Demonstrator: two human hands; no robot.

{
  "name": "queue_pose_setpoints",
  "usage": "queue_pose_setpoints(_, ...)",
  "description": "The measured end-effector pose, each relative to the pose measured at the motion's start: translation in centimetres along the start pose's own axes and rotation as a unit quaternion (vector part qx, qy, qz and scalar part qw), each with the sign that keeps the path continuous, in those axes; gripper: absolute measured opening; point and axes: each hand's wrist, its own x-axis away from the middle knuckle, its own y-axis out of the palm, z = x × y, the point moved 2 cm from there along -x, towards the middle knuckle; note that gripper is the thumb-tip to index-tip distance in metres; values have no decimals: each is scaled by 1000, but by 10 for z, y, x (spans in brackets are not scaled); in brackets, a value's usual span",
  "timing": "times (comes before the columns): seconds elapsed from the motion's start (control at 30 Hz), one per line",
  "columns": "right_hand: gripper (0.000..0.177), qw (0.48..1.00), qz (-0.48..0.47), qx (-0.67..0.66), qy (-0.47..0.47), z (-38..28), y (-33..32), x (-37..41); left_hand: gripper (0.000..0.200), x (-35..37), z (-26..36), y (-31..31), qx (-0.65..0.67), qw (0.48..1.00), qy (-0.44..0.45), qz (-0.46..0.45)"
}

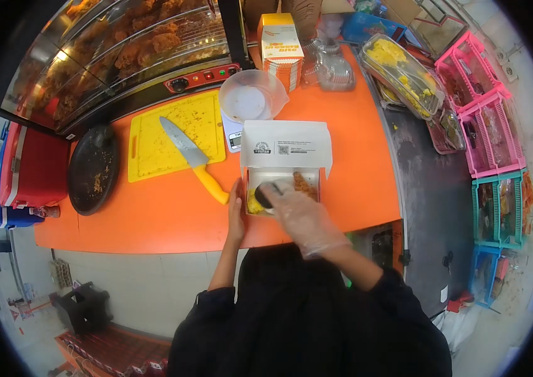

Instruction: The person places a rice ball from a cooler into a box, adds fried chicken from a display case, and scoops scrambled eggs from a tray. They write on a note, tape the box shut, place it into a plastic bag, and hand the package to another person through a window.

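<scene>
Knife (185,142) on cutting board (147,129); open box (286,147) to its right; bowl (247,97) behind box.

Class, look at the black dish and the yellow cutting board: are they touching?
Apart. The head view shows a strip of orange table between the black dish and the yellow cutting board.

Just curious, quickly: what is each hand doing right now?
Left hand: open, against the box's side.
Right hand: gloved, closed around a dark object over the box.
</scene>
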Motion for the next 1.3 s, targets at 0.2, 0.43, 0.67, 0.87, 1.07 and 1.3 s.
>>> queue_pose_setpoints(0.2, 42, 996, -49, 65, -38, 0, 16, 0, 63, 0, 2, 25, 13, 1000, 15, -9)
queue_pose_setpoints(0.43, 44, 988, 91, -83, -98, 63, -57, 19, 72, -2, 1, 49, -80, 995, -2, 53)
queue_pose_setpoints(0.67, 33, 894, 380, 187, 145, 288, -233, -25, 67, 6, -23, 101, -106, 989, 35, 100)
queue_pose_setpoints(0.87, 23, 830, 527, 175, -42, 343, -269, -14, 63, -13, -34, 148, -139, 980, -16, 142)
queue_pose_setpoints(1.07, 24, 790, 517, 65, 324, 556, -261, 74, 59, -14, -30, 167, -26, 991, -66, 110)
queue_pose_setpoints(1.3, 25, 830, 389, 126, 380, 649, -246, 68, 47, -20, 9, 224, -547, 759, 206, 286)
